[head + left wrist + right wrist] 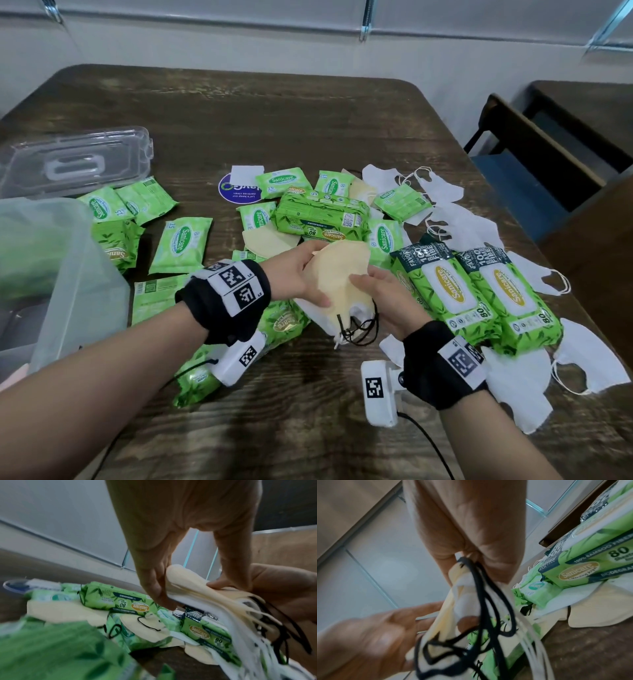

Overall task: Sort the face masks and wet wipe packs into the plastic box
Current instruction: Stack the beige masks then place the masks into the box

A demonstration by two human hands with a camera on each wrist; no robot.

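Mid-gather: left hand (301, 270) and right hand (387, 294) both have fingers pinching a stack of cream and white masks (342, 274) above the tabletop (308, 113). Next they'd carry it left into the plastic box (61, 260), minding the loose loops.

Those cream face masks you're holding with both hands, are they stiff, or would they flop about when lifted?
Probably floppy: the stack of cream masks bends between the left hand and right hand, and its layers fan apart in the left wrist view. Likely light too. The black ear loops dangle loose, so they may snag.
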